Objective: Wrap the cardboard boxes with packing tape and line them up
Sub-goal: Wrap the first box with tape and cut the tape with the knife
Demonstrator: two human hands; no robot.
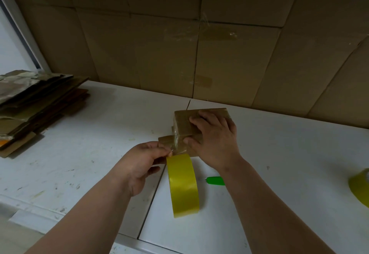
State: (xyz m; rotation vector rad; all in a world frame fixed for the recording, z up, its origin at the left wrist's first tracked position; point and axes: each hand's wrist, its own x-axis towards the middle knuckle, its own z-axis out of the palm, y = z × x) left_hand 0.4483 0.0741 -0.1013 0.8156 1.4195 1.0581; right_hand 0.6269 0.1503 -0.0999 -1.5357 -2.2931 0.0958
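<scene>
So the small cardboard box point(184, 123) sits on the white table point(99, 134), roughly in the middle, already shiny with tape on its near side and resting on a flatter bit of cardboard point(165, 139). The right hand point(214, 139) is on top of it, fingers point(196, 123) curled over the top and thumb pressed against the near face, gripping it in place. The left hand point(142, 162) is just beside the box's lower corner, thumb and forefinger pinching the loose end of tape there. The yellow tape roll point(182, 185) stands on its edge right under that pinch, touching the table, with the other fingers loosely curled next to it.

A green-handled thing point(215, 180) lies just right of the roll, half hidden by the right forearm, can't tell what it is. Another yellow roll point(360, 187) peeks in at the far right edge. Off to the left there's a stack of flattened cardboard point(40, 102), and big cartons point(199, 44) line the wall behind.
</scene>
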